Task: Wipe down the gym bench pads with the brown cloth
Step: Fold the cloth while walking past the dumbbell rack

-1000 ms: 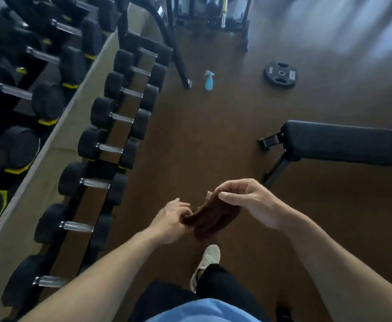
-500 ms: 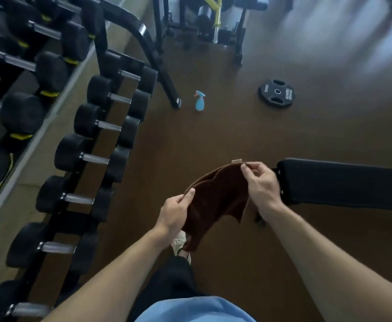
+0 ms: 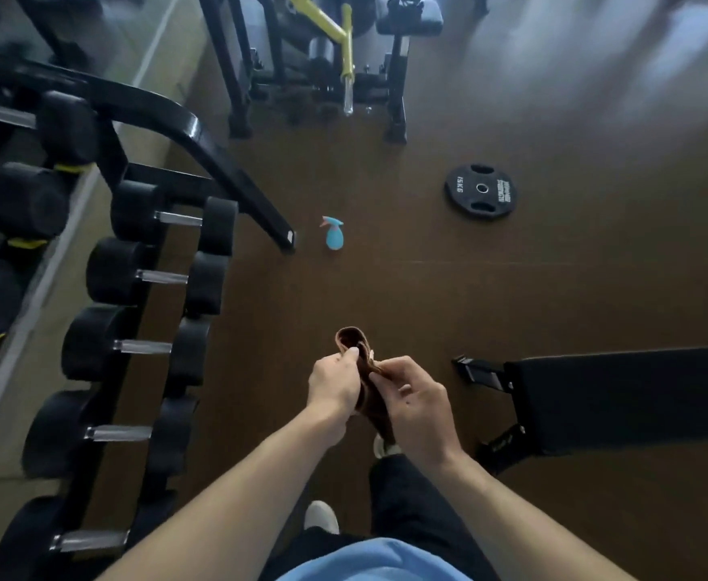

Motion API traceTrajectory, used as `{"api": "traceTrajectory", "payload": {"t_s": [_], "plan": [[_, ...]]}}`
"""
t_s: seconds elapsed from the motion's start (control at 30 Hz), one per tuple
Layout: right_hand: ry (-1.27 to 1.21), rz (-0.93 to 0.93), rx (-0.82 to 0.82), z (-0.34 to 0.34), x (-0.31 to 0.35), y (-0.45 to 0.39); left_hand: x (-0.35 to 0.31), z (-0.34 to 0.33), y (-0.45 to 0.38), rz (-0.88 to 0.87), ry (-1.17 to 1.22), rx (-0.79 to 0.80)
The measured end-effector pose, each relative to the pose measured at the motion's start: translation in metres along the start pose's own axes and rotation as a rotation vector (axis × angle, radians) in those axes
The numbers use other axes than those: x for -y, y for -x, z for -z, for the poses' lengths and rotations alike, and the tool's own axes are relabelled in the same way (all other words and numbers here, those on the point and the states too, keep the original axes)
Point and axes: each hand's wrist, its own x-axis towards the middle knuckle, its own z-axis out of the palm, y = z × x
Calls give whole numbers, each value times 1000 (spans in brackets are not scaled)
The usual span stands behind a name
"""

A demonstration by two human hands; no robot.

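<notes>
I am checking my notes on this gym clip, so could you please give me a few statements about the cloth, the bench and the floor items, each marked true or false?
1. Both hands hold the brown cloth, the left hand and the right hand together. True.
2. The cloth is pressed flat on the bench pad. False: it is held in the air, apart from the pad, to the pad's left.
3. A blue spray bottle stands on the floor. True.
4. The weight plate leans against the dumbbell rack. False: it lies flat on the floor, away from the rack.
</notes>
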Motion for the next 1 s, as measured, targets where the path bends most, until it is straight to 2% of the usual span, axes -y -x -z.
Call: {"api": "traceTrajectory", "payload": {"t_s": [0.13, 0.17, 0.27, 0.33, 0.43, 0.5, 0.57, 0.63, 0.7, 0.8, 0.9, 1.0], "plan": [[278, 163, -80, 14, -6, -89, -68, -32, -62, 68, 0, 38], [305, 191, -53, 20, -6, -110, -85, -40, -77, 96, -2, 35], [328, 210, 171, 41, -2, -178, -133, -57, -119, 238, 127, 37], [272, 200, 227, 52, 1, -223, -166, -63, -141, 285, 247, 73], [52, 23, 201, 61, 19, -298, -201, -65, -173, 283, 312, 88], [-32, -52, 222, 65, 38, -333, -211, -64, -186, 190, 192, 98], [-73, -84, 323, 61, 59, -378, -226, -61, -211, 55, -16, 130], [-190, -145, 464, 54, 80, -420, -246, -62, -233, -56, 19, 256], [-289, -198, 600, 46, 97, -464, -267, -62, -262, -140, 29, 304], [-356, -190, 655, 37, 112, -531, -298, -55, -318, -155, 39, 319], [-242, -194, 574, 26, 108, -600, -324, -44, -375, -127, 59, 326], [-13, -356, 652, 5, 89, -666, -349, -40, -432, -162, 85, 358]]}}
